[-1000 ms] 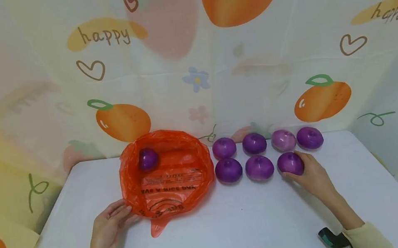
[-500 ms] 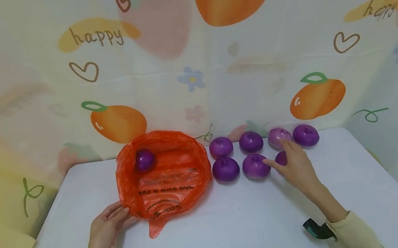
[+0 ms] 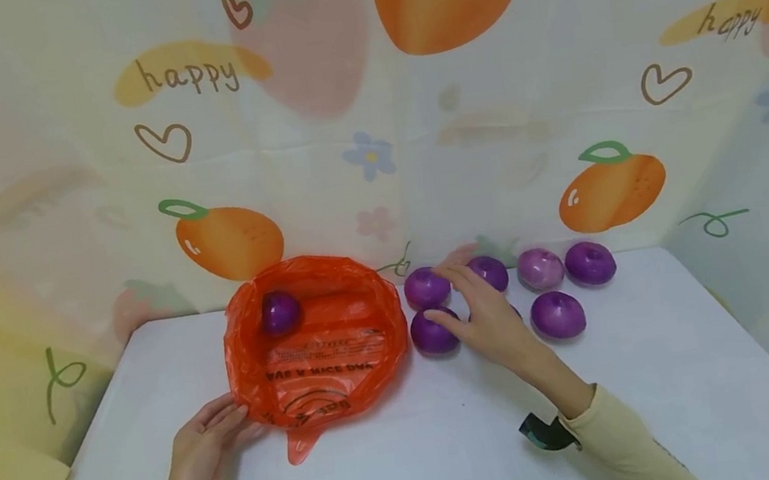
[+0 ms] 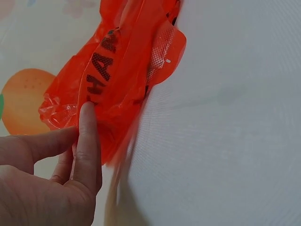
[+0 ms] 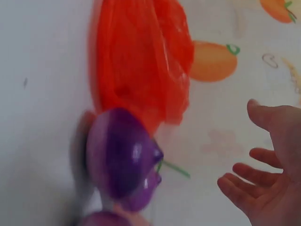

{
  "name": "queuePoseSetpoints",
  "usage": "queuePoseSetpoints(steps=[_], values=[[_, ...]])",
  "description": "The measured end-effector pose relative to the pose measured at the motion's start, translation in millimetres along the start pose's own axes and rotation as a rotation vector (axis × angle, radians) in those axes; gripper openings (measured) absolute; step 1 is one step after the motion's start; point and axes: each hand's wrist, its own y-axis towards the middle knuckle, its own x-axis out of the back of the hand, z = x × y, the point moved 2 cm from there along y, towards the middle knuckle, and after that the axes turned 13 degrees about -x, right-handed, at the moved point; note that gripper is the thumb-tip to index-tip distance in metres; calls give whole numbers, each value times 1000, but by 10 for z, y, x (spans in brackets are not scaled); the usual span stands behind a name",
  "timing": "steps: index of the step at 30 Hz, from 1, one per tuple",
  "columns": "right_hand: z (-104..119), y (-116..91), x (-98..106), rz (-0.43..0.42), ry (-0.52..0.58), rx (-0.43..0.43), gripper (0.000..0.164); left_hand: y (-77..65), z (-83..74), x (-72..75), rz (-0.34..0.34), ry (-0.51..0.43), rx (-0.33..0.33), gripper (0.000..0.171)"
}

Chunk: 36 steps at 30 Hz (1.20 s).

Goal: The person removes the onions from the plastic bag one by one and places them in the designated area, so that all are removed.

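Observation:
A red plastic bag (image 3: pixel 327 410), its mouth spread wide, sits left of centre on the white table, with one purple onion (image 3: pixel 281 313) inside. My left hand (image 3: pixel 201 451) pinches the bag's near left edge between thumb and fingers; the left wrist view shows the thumb lying over the printed plastic (image 4: pixel 101 70). Right of the bag, several more purple onions stand in two rows. My right hand (image 3: pixel 498 326) hovers over the left part of these rows, fingers spread and holding nothing. It mostly hides one front-row onion; the front-left onion (image 3: pixel 434 339) is near its thumb.
At the right end of the rows are a front onion (image 3: pixel 558 316) and two back onions, one paler (image 3: pixel 540 269) and one darker (image 3: pixel 590 263). A fruit-patterned cloth (image 3: pixel 473 139) hangs behind the table (image 3: pixel 416 479).
My right hand has let go of the front-right onion and moved left, across the rows toward the bag. That onion stays on the table. My left hand keeps its place at the bag.

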Motion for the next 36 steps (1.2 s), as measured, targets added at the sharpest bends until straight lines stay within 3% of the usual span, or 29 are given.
queuePoseSetpoints(steps=[5,9,22,29,36], values=[[213,80,-298,81,47,57,60,-15,18,0,-5,-18,-6,54],[340,106,-530,124,40,51,60,-27,40,-8,-9,-29,8,54],[692,137,-1105,329,41,-85,62,20,38,92,36,67,5,53],[875,367,-1384,390,-14,-175,64,66,-8,44,28,54,2,54],[1031,710,-1758,363,-88,-263,73,76,-24,18,36,39,-27,52]])
